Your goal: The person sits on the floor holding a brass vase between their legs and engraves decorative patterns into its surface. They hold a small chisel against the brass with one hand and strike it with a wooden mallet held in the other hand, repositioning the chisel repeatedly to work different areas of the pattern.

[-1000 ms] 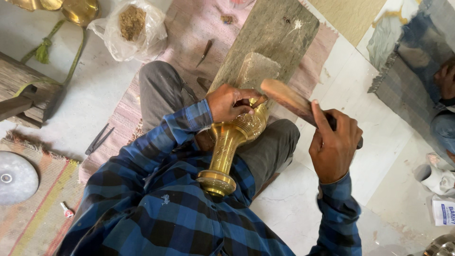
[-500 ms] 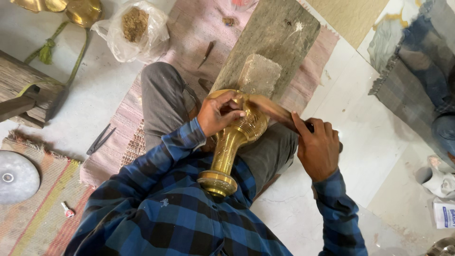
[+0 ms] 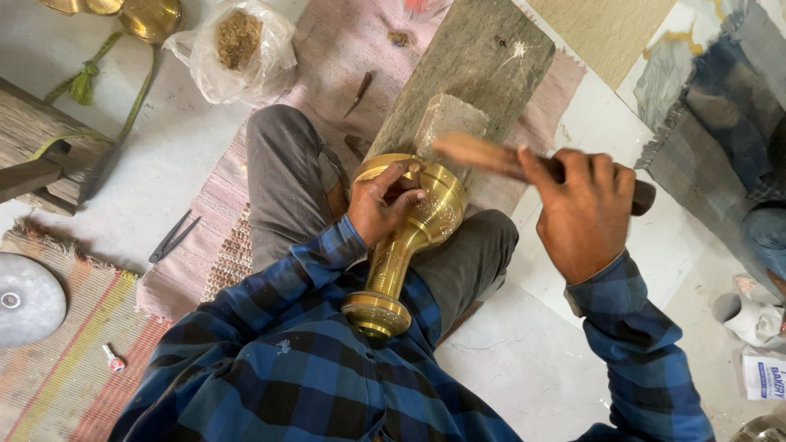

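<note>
Left hand [image 3: 381,209] grasping brass vase [image 3: 401,237], right hand [image 3: 583,211] clenched on mallet [image 3: 508,160]; light, square taps advised.

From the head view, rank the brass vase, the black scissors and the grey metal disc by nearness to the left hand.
1. Brass vase: gripped by the left hand, on the lap.
2. Black scissors: on the floor, further left.
3. Grey metal disc: at the left edge, on the striped mat.

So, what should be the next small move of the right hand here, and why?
Probably bring the mallet down onto the small tool that the left hand presses against the brass vase. The right hand holds the mallet raised just above and beside the tool, and the vase lies steadied on the lap.
</note>
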`<state>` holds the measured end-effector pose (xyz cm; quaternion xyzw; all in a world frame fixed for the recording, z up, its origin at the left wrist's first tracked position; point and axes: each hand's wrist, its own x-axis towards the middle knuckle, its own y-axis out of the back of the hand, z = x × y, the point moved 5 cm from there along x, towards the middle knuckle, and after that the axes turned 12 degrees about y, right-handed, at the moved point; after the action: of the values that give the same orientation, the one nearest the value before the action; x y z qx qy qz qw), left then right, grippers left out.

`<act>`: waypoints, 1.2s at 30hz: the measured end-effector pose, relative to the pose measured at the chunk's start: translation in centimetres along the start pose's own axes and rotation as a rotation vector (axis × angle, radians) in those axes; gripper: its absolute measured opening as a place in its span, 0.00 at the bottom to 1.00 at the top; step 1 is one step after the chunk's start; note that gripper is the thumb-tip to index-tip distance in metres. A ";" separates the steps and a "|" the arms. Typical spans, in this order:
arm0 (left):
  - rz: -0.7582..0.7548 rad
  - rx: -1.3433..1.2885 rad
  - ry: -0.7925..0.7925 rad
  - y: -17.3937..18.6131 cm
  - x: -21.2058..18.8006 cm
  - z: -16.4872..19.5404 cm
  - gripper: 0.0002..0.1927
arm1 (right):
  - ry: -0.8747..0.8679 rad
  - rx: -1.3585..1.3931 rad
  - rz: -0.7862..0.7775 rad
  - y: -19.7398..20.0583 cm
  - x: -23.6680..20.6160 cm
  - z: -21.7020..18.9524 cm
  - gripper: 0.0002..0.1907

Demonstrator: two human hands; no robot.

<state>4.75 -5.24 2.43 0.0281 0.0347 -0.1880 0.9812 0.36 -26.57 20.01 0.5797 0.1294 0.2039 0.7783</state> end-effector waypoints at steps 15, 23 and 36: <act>0.056 0.062 -0.052 -0.3 -0.7 -0.5 0.23 | 0.135 0.124 0.007 2.9 2.5 -1.0 0.39; 0.009 -0.026 -0.008 -0.3 -0.4 -0.6 0.20 | 0.035 0.235 0.060 2.0 1.9 -1.2 0.38; 0.074 0.046 0.031 -0.5 -0.6 -1.0 0.22 | 0.112 0.069 0.006 1.6 2.0 -2.0 0.36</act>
<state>3.99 -5.40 1.49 0.0550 0.0445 -0.1520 0.9859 1.00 -23.58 21.02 0.5943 0.1783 0.2337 0.7486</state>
